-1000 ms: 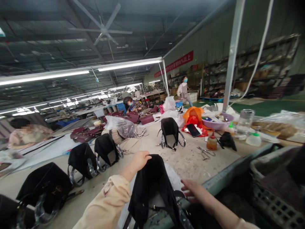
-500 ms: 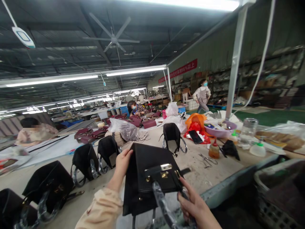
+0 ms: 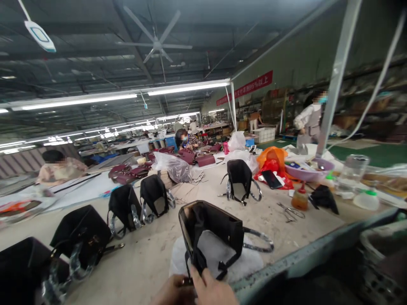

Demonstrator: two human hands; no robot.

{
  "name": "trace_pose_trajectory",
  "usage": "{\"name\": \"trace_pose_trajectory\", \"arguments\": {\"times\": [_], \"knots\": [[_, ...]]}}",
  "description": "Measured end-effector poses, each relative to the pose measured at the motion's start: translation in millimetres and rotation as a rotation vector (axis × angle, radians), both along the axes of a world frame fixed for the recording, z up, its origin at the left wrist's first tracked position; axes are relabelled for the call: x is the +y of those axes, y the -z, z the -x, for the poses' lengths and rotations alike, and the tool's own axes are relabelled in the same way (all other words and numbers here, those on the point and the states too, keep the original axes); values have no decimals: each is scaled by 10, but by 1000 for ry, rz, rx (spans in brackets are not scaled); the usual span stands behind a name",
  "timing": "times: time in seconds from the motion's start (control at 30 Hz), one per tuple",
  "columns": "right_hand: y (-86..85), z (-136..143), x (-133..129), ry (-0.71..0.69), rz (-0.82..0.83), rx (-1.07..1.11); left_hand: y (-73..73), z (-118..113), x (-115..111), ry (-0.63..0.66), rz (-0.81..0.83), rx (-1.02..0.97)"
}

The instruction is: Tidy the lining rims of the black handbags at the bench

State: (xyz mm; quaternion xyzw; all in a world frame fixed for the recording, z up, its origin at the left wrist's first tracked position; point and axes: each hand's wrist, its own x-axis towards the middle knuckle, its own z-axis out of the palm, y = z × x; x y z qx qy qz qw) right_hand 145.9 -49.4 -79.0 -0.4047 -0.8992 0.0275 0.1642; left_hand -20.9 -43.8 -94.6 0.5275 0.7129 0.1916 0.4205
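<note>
Black material forms the open handbag [image 3: 227, 226], which stands at the near middle of the beige table [image 3: 133, 262], on a white sheet [image 3: 251, 260]. In this head view, its handle [image 3: 269, 243], wrapped with clear plastic, extends to the right. The right hand [image 3: 214, 290] has its fingers against the bag's near side; whether they pinch it, I cannot tell. The left hand [image 3: 173, 290] is just beside, blurred and cut by the lower border, so its grip also cannot be told. Along the left side, four black bags [image 3: 84, 237] make a row. Farther away stands another black bag [image 3: 240, 173]; to its right are a phone [image 3: 271, 179], scissors [image 3: 288, 210] and an amber bottle [image 3: 299, 202].
</note>
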Motion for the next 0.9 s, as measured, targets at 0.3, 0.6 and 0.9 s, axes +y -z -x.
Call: {"name": "trace_pose_trajectory", "arguments": {"times": [0.3,0.6,0.9], "knots": [[9,-42,45,-443,55,-84,-620,299,-417,-317,-467,-164],[-729,-960,377,-16,-191,342,-593,-542,-239,-287,-438,186],[-307,-1447,1214,281,356,125,-392,-575,-163,-204,-619,232]]}}
